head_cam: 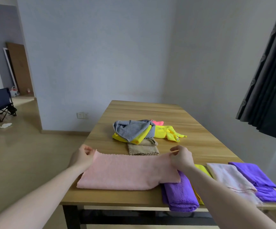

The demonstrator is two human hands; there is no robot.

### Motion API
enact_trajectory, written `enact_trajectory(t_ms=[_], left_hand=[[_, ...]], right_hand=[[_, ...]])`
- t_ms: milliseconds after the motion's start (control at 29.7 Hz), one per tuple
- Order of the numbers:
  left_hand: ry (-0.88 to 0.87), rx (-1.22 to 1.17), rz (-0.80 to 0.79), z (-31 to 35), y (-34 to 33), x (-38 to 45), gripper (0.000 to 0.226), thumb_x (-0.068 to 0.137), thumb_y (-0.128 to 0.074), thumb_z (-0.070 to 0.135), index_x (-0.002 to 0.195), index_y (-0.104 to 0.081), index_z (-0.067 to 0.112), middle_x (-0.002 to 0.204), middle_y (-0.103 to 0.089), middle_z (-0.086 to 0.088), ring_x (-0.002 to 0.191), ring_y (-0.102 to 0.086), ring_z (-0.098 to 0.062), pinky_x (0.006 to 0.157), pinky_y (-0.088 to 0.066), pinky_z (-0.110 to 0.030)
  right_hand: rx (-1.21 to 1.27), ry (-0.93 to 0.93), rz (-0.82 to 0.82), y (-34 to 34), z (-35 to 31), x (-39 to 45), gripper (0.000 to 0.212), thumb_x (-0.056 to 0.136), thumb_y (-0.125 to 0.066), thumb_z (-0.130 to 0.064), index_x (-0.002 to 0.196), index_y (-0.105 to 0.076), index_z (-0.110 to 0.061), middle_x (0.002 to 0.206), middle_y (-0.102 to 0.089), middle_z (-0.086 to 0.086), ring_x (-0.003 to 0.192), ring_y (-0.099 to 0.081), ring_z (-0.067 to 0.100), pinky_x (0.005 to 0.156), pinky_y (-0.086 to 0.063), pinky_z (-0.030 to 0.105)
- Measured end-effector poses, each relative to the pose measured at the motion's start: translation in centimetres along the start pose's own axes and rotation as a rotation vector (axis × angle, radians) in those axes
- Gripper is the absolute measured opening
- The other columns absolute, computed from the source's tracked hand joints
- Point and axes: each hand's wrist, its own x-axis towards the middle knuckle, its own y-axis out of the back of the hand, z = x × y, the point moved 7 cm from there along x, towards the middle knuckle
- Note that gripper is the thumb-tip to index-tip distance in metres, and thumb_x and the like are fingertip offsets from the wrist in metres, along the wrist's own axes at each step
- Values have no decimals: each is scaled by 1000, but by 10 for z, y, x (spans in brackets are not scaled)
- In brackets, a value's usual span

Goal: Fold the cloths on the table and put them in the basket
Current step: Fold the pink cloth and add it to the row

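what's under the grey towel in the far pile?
The crumpled grey towel lies on a bright yellow cloth, which rests on a folded tan cloth. A pink cloth peeks out behind. Anything deeper in the pile is covered.

Pink cloth (127,172): folded, flat at the table's near edge. Unfolded cloth pile (142,131): farther back. Folded cloths (233,179), apparently stacked: near right.

Two hands (82,157); one table (150,113)

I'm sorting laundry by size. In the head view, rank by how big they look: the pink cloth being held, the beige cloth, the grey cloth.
1. pink cloth, clearly largest, though nearest the camera.
2. and 3. grey cloth and beige cloth look alike; one is bunched, the other folded, so unranked.
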Motion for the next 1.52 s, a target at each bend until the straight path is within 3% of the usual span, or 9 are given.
enact_trajectory(t_ms=[135, 236, 371, 708, 843, 1011, 1146, 1349, 1517], left_hand=[[-6, 12, -9, -3, -3, -10, 21, 90, -67, 46, 101, -59, 30, 93, -65, 16, 89, -62, -15, 71, -46, -31], [-33, 41, 20, -4, -4, -15, 19, 87, -69, 34, 102, -58, 32, 94, -65, 17, 83, -62, -12, 69, -50, -31], [-46, 19, 68, -8, -3, -16, 18, 90, -64, 22, 105, -58, 31, 93, -64, 16, 78, -61, -7, 69, -54, -33], [-105, 77, 83, -14, -7, -8, 24, 95, -52, 15, 116, -54, 27, 106, -63, 5, 92, -60, -22, 75, -49, -36], [-84, 101, 112, -16, -8, -9, 28, 92, -57, 14, 117, -52, 26, 105, -62, 6, 91, -60, -21, 73, -47, -34], [-92, 110, 103, -18, -9, -9, 22, 95, -59, 27, 114, -50, 31, 104, -65, 11, 92, -62, -18, 76, -52, -36], [-84, 60, 108, -15, -8, -12, 24, 96, -62, 25, 118, -52, 28, 95, -62, 15, 85, -62, -13, 73, -53, -35], [-77, 59, 113, -17, -6, -11, 25, 95, -57, 17, 116, -49, 28, 108, -63, 8, 92, -61, -17, 72, -49, -34], [-114, 113, 137, -13, -5, -13, 28, 88, -54, 5, 101, -41, 26, 98, -56, 5, 84, -58, -21, 69, -51, -37]], right_hand=[[-17, -21, -14, -9, 10, 0, 23, 88, -66, -24, 111, -70, -21, 106, -73, 3, 95, -62, 22, 79, -49, 29], [-6, -10, -19, -14, 12, -2, 22, 88, -67, -28, 109, -68, -22, 94, -68, -2, 89, -59, 19, 78, -47, 29], [-21, 11, 47, -17, 15, -6, 19, 89, -63, -22, 106, -70, -24, 101, -73, -2, 88, -60, 19, 76, -47, 29], [-65, 144, 228, -15, 12, -19, 30, 96, -60, -26, 122, -71, -31, 109, -76, -9, 107, -66, 24, 83, -47, 33], [-115, 112, 189, -19, 15, -17, 37, 93, -60, -34, 130, -64, -28, 111, -75, -6, 111, -64, 27, 85, -49, 36], [-127, 77, 170, -22, 19, -16, 30, 89, -60, -31, 117, -70, -29, 101, -76, -6, 103, -66, 25, 80, -50, 33], [-115, 67, 149, -23, 23, -13, 25, 89, -59, -24, 110, -72, -31, 101, -75, -6, 101, -67, 25, 81, -53, 34], [-42, 41, 106, -14, 3, 4, 30, 90, -57, -21, 113, -70, -33, 110, -72, -4, 105, -65, 26, 87, -54, 35], [-110, 42, 113, -15, -10, 13, 29, 91, -55, -23, 112, -71, -34, 116, -70, 2, 108, -64, 30, 83, -51, 34]])
